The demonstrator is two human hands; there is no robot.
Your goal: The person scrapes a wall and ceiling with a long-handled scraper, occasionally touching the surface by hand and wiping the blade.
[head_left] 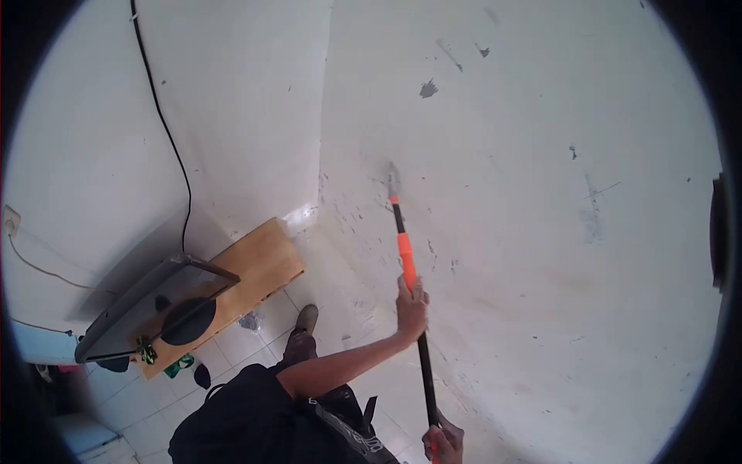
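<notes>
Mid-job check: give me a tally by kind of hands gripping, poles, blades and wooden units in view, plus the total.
Left hand plus right hand: 2
Orange-and-black pole: 1
Grey blade: 1
Wooden unit: 1
Total: 5

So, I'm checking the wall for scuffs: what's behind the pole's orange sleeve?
Behind the orange sleeve is the pale wall; dark scuffs show beside it, on the picture's right. The strip the sleeve covers is hidden; marks there can't be judged.
</notes>
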